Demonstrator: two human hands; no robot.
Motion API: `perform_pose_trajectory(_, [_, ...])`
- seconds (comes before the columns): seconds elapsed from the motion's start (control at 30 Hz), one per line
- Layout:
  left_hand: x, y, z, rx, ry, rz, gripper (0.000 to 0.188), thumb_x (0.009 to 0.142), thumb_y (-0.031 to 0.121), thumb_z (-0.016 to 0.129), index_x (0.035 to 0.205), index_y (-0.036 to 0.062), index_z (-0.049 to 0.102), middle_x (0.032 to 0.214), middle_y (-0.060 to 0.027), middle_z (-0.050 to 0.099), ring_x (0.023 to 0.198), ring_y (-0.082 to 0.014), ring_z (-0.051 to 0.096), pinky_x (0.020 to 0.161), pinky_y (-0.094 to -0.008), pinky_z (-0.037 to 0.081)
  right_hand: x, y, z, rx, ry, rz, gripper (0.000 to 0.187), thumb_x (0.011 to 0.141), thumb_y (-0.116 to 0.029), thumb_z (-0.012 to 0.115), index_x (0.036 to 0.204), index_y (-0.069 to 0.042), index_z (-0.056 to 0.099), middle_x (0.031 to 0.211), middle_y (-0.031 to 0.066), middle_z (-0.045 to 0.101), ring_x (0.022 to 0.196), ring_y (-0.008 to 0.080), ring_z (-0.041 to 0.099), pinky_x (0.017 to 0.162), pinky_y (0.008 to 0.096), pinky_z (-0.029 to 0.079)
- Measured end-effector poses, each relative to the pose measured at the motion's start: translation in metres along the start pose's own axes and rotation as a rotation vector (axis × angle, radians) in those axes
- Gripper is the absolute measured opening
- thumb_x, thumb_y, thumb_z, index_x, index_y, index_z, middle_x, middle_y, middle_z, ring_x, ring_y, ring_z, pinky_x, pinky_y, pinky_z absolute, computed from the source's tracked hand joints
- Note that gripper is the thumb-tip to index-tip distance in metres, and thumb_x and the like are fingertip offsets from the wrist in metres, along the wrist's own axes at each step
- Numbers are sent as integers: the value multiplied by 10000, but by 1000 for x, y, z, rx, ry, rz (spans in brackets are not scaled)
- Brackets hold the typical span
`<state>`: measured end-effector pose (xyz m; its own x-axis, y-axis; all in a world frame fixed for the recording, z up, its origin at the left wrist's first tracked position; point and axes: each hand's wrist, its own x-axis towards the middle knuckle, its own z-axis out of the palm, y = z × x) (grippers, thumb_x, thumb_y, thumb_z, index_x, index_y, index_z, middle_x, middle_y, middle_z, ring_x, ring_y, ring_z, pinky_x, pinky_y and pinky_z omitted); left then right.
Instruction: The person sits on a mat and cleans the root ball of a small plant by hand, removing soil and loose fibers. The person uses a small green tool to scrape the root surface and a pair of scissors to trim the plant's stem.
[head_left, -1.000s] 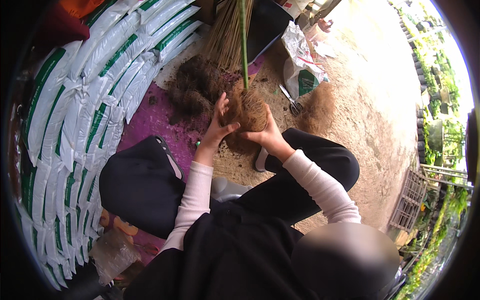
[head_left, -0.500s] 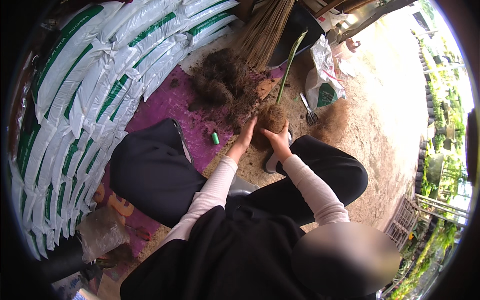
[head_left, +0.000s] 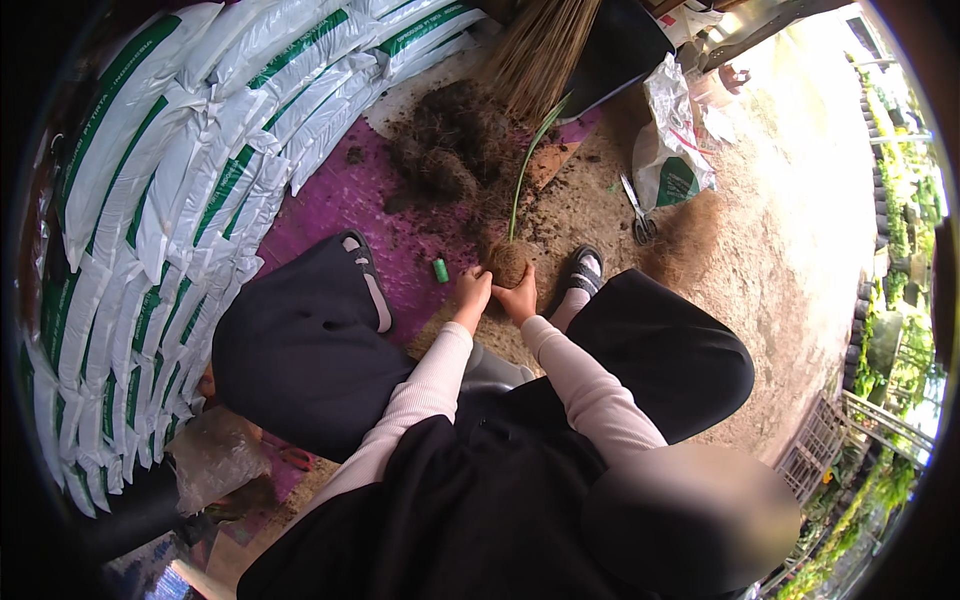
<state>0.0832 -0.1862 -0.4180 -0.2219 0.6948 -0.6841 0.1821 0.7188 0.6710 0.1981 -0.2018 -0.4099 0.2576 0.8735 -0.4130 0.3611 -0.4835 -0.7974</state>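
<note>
A round, fibre-covered root ball (head_left: pixel 509 262) with one long green shoot (head_left: pixel 520 180) rising from it is in front of me, between my feet. My right hand (head_left: pixel 518 300) grips it from the near right side, thumb toward my other hand. Close against the ball's near left, my left hand (head_left: pixel 473 294) has its fingers pinched together; what is between them, if anything, is too small to make out. A small green spool (head_left: pixel 440 270) stands just left of that hand on the purple sheet (head_left: pixel 335 195).
Dark loose fibre (head_left: pixel 450 150) is heaped beyond the ball, under a stick broom (head_left: pixel 543 60). To the right lie scissors (head_left: pixel 638 212), brown fibre (head_left: pixel 685 240) and a white plastic bag (head_left: pixel 668 135). Stacked white sacks (head_left: pixel 200 200) line the left. My sandalled foot (head_left: pixel 583 272) is beside the ball.
The root ball has come nearer and a little left, its shoot now more upright. My left hand has gone from cupping its side to a pinch; my right hand has shifted to its near side.
</note>
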Motion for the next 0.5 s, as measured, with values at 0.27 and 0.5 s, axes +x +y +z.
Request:
perform_pose_trajectory(0.27, [-8,-1,3,194,-201,8,582,816,295,575,1309,-5,502,1325,-220,514,1244,-341,477,1036,-389,376,8,8,7,-409,-273,217,1096,616,-430,803,1469,-173,163,1400,211,304,1269,447,359,958,580,391])
perform_pose_trajectory(0.5, [-10,11,-1,341,43,280,434,802,252,622,1168,22,589,1245,-187,536,1183,-355,486,1013,-420,388,24,-29,-20,-572,-335,271,1078,619,-522,775,1471,-182,209,1462,213,242,1325,449,297,1010,584,338])
